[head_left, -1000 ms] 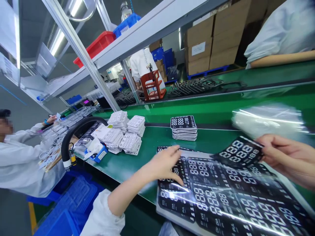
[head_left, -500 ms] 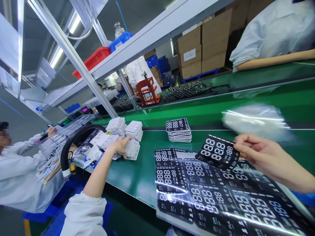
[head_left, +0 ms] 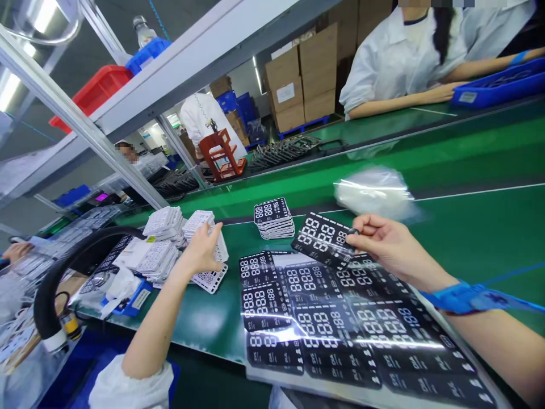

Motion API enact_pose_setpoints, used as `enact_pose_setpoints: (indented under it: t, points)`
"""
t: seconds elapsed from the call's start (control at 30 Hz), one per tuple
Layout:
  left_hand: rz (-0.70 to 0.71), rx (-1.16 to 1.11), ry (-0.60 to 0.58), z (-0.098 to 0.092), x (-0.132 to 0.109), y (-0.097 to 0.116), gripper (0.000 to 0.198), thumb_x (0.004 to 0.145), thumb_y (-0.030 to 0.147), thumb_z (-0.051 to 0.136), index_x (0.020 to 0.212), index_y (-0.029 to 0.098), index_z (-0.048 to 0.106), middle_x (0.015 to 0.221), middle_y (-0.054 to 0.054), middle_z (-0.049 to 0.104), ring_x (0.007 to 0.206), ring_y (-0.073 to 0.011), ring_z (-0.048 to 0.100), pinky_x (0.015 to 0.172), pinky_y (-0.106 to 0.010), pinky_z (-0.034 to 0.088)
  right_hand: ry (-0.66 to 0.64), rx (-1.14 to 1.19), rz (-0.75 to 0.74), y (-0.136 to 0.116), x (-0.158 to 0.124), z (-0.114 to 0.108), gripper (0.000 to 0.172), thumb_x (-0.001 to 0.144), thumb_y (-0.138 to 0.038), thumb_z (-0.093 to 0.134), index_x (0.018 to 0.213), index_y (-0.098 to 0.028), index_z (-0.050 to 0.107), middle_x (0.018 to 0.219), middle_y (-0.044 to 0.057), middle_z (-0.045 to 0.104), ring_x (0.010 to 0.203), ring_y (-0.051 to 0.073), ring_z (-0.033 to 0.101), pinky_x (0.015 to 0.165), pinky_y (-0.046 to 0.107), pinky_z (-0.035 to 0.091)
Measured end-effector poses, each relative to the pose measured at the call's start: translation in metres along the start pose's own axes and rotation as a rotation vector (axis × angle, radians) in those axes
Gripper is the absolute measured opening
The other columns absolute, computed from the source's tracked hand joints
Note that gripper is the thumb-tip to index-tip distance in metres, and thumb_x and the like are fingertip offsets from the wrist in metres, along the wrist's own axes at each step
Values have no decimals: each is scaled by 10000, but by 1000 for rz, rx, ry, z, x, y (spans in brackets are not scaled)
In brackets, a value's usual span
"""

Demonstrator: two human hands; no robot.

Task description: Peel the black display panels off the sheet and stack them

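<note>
The right hand (head_left: 385, 244) pinches one black display film (head_left: 322, 237) by its edge, above the black film sheet (head_left: 340, 324) on the green belt (head_left: 468, 227). The left hand (head_left: 203, 251), fingers loosely curled, rests on a white frame stack (head_left: 208, 267).

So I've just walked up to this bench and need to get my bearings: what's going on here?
A person works at a green belt. Their right hand pinches one black digit overlay above a glossy sheet of the same overlays. Their left hand is on the stacks of white frames; whether it grips one is unclear. A small stack of black-faced panels sits behind.
</note>
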State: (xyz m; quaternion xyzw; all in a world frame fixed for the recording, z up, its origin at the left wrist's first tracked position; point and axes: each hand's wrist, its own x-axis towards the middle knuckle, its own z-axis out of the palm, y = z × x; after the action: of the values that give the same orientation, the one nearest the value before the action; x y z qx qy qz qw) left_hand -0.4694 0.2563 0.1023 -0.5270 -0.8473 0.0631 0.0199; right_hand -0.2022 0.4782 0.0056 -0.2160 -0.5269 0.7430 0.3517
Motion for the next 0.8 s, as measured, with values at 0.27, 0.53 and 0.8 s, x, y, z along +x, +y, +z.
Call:
enact_pose_setpoints:
  t: [0.27,0.53,0.8]
  points:
    - [211,-1462,-89,16,31,67,858,722,563,423,1457,241,118,1397,-107,399,1159,-316,491,909,-489,457,-18,113,100,0,0,5,475,441,-410,877,695,-178,550,560,-64,543,461,46,478,429,141,417]
    - [103,-2191,-665,45,61,162,625,806,503,303,1317,160,408,1303,-160,506,1148,-373,494,891,-608,395,-62,55,41,6,3,3,501,526,-477,828,711,-189,462,497,-89,461,372,39,368,359,158,283]
    - [46,-2384,-853,55,60,166,612,873,518,205,1177,105,539,1116,-196,599,1164,-416,469,935,-680,271,206,-399,-460,7,-1,-1,338,666,-419,766,706,-191,520,628,-30,523,563,108,497,502,231,419]
